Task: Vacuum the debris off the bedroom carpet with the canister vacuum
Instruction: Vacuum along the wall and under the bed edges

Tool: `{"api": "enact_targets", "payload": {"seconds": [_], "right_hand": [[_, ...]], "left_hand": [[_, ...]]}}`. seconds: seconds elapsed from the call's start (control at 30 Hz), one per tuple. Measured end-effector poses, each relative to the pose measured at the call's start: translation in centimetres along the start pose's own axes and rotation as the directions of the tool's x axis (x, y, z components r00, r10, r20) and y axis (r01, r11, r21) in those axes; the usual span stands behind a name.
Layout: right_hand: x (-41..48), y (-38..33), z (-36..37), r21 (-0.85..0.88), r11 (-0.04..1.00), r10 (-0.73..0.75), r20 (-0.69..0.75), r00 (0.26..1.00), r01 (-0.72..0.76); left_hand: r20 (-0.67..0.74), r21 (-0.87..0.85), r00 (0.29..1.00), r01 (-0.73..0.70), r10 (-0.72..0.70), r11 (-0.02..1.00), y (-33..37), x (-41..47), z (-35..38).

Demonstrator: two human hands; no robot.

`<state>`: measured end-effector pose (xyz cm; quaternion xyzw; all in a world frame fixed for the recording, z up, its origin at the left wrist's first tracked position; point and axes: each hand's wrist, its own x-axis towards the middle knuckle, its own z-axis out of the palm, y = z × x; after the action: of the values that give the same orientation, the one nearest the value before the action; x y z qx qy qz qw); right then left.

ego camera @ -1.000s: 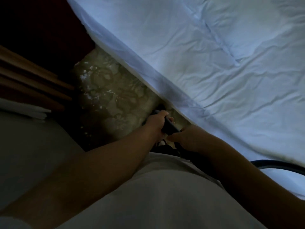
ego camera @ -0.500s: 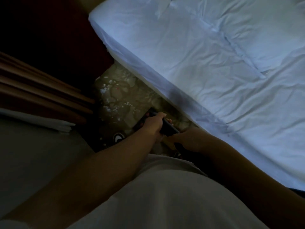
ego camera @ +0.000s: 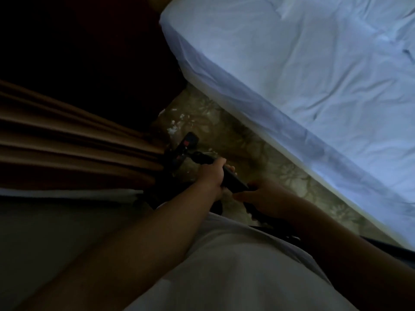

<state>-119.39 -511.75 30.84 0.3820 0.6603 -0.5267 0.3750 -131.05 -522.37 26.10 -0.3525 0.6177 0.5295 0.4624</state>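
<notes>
grip: my left hand (ego camera: 212, 176) and right hand (ego camera: 263, 198) both clamp the vacuum wand (ego camera: 233, 181) | floor head (ego camera: 185, 145) on carpet (ego camera: 247, 149) beside curtain (ego camera: 78, 140), white debris (ego camera: 174, 129) just beyond | plan: I'd push slowly, head flat

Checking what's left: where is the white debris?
Head view, left of centre: white debris lies on the carpet just beyond the vacuum head, between curtain and bed.

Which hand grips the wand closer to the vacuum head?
The left hand; it sits further down the wand toward the head than the right hand.
</notes>
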Motion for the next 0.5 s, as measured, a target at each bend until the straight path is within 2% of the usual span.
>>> {"api": "enact_targets", "payload": {"seconds": [0.23, 0.4, 0.5], "right_hand": [[6.0, -6.1, 1.0, -0.07, 0.995, -0.076, -0.019, 0.997, 0.074], [6.1, -7.0, 0.4, -0.124, 0.987, -0.109, -0.037, 0.993, 0.104], [5.0, -7.0, -0.1, -0.064, 0.994, -0.09, -0.034, 0.995, 0.088]], "left_hand": [[0.012, 0.001, 0.997, -0.075, 0.075, 0.997, 5.8, 5.6, -2.7], [0.032, -0.007, 0.997, -0.077, 0.077, 0.997, 6.6, 6.3, -2.5], [0.048, -0.003, 0.996, -0.077, 0.077, 0.997, 7.0, 5.5, -2.1]]}}
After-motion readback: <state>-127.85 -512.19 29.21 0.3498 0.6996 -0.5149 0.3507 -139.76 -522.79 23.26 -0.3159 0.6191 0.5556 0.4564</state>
